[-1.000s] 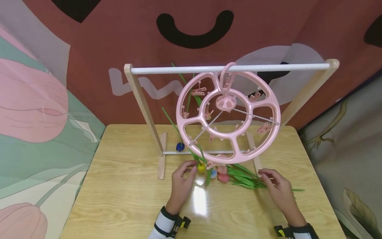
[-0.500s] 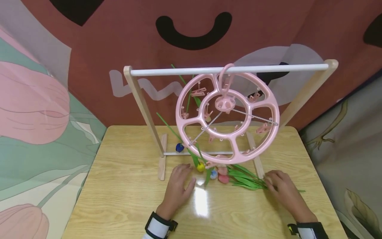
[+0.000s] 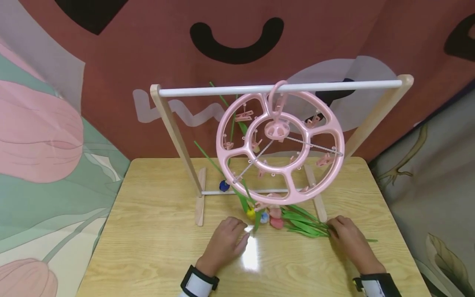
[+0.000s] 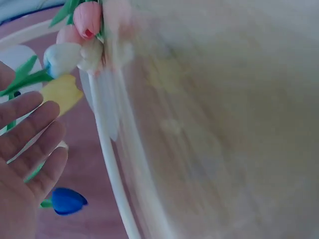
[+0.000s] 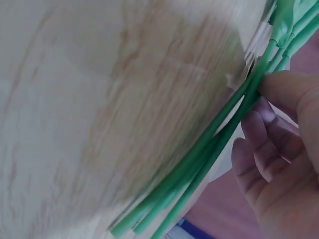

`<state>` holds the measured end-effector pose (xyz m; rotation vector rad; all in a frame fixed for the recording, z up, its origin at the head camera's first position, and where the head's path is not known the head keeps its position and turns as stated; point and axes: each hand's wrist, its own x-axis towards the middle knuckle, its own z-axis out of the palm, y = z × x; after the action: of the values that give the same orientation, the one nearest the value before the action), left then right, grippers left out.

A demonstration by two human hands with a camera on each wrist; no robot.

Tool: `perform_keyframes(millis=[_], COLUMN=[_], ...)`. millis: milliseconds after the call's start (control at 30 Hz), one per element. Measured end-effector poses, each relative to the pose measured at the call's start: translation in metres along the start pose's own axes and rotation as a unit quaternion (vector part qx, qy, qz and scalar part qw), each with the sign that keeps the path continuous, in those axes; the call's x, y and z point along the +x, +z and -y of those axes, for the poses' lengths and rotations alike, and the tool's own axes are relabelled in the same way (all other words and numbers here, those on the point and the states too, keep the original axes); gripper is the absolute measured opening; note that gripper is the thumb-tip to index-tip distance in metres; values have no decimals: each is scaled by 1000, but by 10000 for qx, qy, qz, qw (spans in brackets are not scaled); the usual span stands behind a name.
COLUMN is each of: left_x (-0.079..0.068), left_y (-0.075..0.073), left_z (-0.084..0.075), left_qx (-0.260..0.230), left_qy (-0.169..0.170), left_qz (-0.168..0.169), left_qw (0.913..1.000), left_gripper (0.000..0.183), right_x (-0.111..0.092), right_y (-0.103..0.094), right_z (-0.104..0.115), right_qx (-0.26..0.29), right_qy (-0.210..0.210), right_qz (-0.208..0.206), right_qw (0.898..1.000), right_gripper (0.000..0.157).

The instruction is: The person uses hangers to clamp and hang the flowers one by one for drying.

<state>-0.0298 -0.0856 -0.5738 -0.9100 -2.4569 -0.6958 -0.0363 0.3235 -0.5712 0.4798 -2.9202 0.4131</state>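
Observation:
Near the right table leg, my right hand pinches the green stems of artificial tulips between thumb and fingers, low over the table. Their pink heads point left, beside a light blue tulip. My left hand is over the table just in front of a yellow tulip, holding nothing; its fingers look extended in the left wrist view. A dark blue tulip hangs or lies farther back at left. Above the flowers hangs a pink round clip hanger with several small pegs.
A wooden stand with a white top rail carries the hanger by its hook. Its left foot and right foot rest on the wooden table. A printed cloth covers the wall behind.
My left hand has drawn back from the yellow tulip toward me. My right hand has lowered onto the tulip stems and closed its fingers on them.

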Motion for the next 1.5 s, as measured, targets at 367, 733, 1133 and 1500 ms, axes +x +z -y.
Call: perform_keyframes(millis=[367, 733, 1133, 1500], left_x=[18, 36, 64, 92], left_y=[-4, -1, -4, -9], left_z=[-27, -52, -76, -82], left_qx=[-234, -554, -392, -32], left_qy=[255, 767, 1161, 1098], left_qz=[414, 409, -245, -423], left_qw=[9985, 9947, 9922, 9931], left_gripper=[15, 18, 45, 55], right_x=[-2, -2, 2, 5], right_y=[-2, -21, -68, -105], right_z=[3, 8, 22, 54], right_qx=[176, 68, -465, -790], right_qy=[351, 127, 98, -609], right_qz=[-96, -842, -1223, -1539], right_qw=[9992, 9963, 9914, 9830], right_gripper=[23, 29, 31, 40])
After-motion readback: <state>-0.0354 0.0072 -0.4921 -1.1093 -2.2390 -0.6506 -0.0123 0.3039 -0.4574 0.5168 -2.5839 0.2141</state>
